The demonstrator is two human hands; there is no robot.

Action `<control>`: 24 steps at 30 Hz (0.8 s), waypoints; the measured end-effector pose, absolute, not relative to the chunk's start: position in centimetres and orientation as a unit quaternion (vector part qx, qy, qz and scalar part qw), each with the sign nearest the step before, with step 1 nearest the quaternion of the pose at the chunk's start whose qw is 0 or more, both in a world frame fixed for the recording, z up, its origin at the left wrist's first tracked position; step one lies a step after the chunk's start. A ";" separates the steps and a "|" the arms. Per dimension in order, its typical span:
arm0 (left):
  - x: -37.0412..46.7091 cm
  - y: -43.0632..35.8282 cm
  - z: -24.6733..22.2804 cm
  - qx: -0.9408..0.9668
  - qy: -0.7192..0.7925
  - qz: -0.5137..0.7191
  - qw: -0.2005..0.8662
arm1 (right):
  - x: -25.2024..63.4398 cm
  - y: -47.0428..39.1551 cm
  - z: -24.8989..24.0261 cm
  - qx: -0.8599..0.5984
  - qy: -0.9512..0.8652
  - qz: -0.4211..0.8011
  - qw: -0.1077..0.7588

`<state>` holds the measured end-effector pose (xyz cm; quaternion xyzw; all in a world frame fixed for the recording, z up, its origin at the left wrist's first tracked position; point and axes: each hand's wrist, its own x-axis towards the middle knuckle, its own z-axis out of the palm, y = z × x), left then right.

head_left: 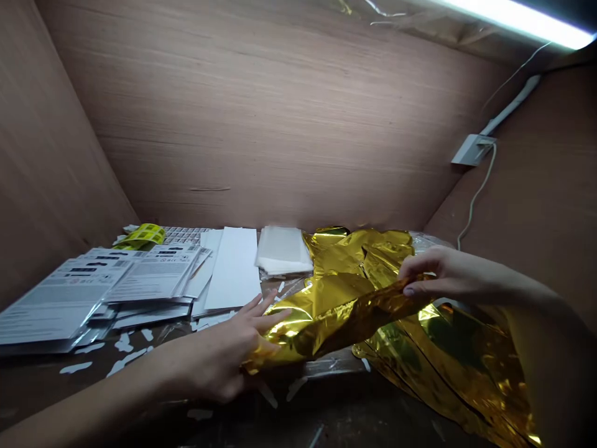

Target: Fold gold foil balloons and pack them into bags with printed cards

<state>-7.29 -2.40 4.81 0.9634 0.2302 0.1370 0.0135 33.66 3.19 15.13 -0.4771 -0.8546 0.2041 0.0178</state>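
Note:
A crumpled piece of shiny gold foil point(326, 317) stretches between my two hands, low over the dark tabletop. At its left end my left hand point(233, 354) grips the foil, with some fingers extended over it. The right end is pinched between the thumb and fingers of my right hand point(431, 274). More gold foil point(457, 354) lies beneath and to the right of my right hand, and further gold foil point(345, 249) is heaped behind the held piece.
Printed packets point(60, 289) are stacked at the left, near a yellow sticker roll point(147, 233). White cards point(236, 264) and translucent sleeves point(283, 249) lie at the back. White scraps dot the dark table point(364, 410). A socket box point(471, 150) with cables is on the right wall.

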 end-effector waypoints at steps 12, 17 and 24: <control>-6.0 -6.1 2.9 0.907 0.265 0.143 0.293 | 30.5 6.4 13.5 -0.453 -0.870 0.194 0.005; -8.8 -6.6 2.2 0.879 0.370 0.128 0.272 | 26.5 12.3 8.9 -0.439 -0.887 0.140 0.025; -11.8 -5.0 -0.5 0.822 0.479 0.120 0.284 | 24.7 12.7 2.6 -0.447 -0.889 0.059 0.078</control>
